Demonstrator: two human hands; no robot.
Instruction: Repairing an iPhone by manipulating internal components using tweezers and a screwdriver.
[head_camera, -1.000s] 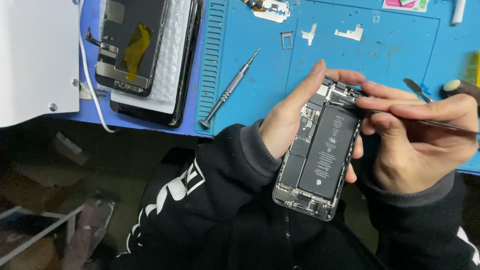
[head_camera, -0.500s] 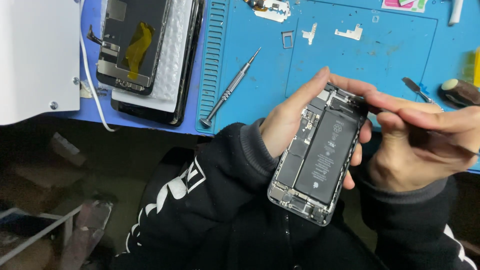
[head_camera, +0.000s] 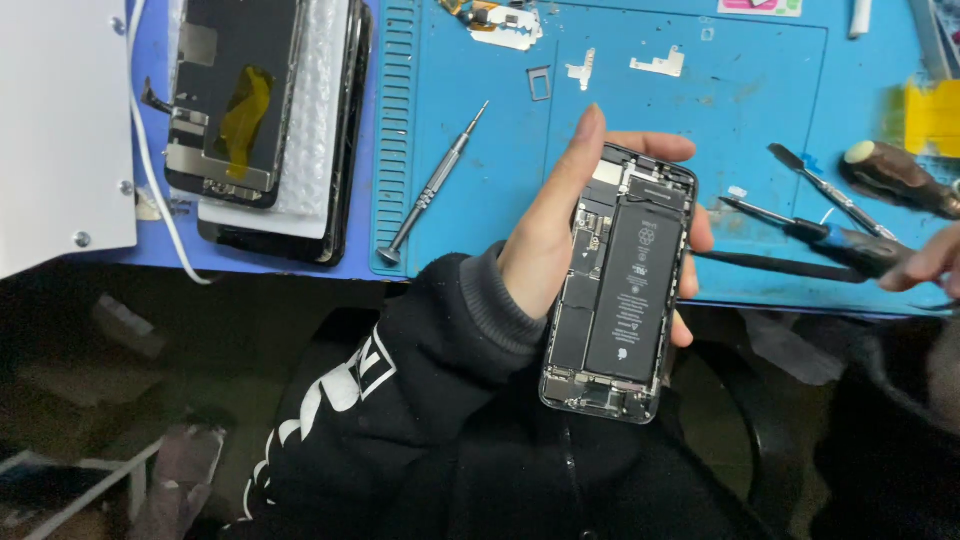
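From the head camera, the left hand is wrapped around an opened phone, holding it up over the near edge of the blue mat with its black battery showing. The right hand, half out of view, rests its fingers on a dark-handled screwdriver lying on the mat. A silver screwdriver lies well apart to the left.
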